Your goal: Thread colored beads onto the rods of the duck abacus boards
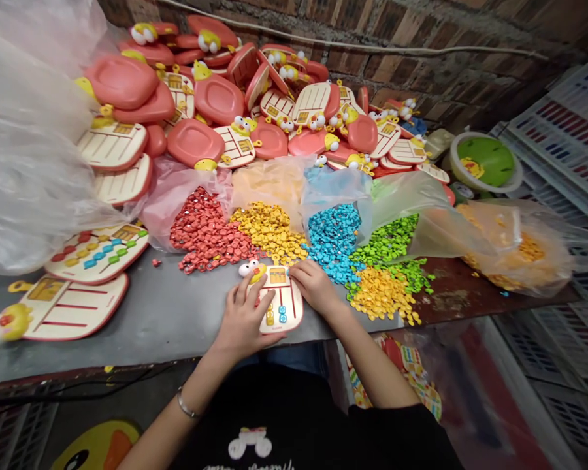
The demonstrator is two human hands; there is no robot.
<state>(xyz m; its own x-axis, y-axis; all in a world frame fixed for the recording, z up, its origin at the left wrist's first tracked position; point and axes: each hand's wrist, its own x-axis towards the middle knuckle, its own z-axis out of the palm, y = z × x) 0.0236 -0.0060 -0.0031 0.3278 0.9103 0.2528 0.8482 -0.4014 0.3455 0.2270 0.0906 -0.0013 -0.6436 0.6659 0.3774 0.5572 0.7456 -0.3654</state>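
Note:
A cream toy board (296, 313) with a yellow, big-eyed duck head (253, 269) lies on the grey table in front of me. My left hand (245, 310) grips it from the left, thumb along the bottom edge and fingers over the head end and face. Yellow beads (270, 316) and blue beads (282, 314) sit in its slots; a bit of red shows beneath my fingers. At the upper right corner of the board, my right hand (316, 285) has its fingertips pinched together. Whatever they hold is too small and covered to name.
Behind the board spill heaps of red beads (208, 232), yellow beads (269, 228), blue beads (334, 238) and green beads (392, 238) from plastic bags. Orange-yellow pieces (385, 294) lie right. Toy boards (78, 310) rest left; many red-backed ones (219, 98) pile against the brick wall.

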